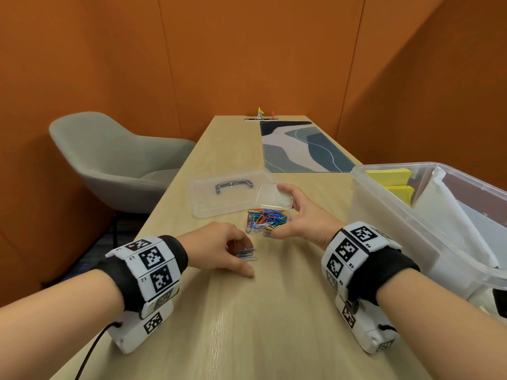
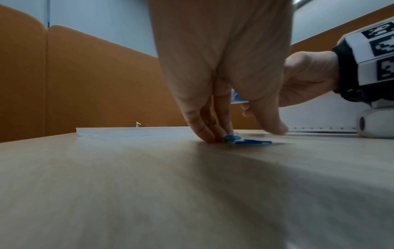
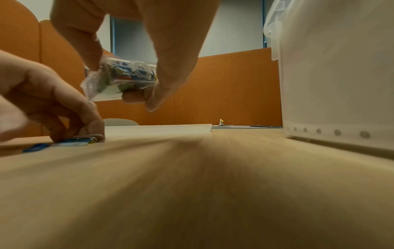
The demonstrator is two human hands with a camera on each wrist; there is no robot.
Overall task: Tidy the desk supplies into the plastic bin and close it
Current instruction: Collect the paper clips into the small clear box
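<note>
Matt wood-grain desk (image 1: 263, 311), clear glossy plastic bin (image 1: 384, 215), translucent plastic lid (image 1: 214, 198)

Bare forearms, black wristbands (image 1: 384, 272), white marker-coded camera cuffs (image 1: 153, 267), black cable (image 1: 93, 349)

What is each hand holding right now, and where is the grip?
Right hand holds the open paper clip box by its sides, off the table. Left hand pinches loose paper clips lying on the table.

I see my right hand (image 3: 136, 50) gripping the clear clip box (image 3: 125, 75) above the worktop (image 3: 213, 185); my left hand's fingers (image 3: 93, 124) touch loose clips (image 3: 70, 142) beside it.
</note>
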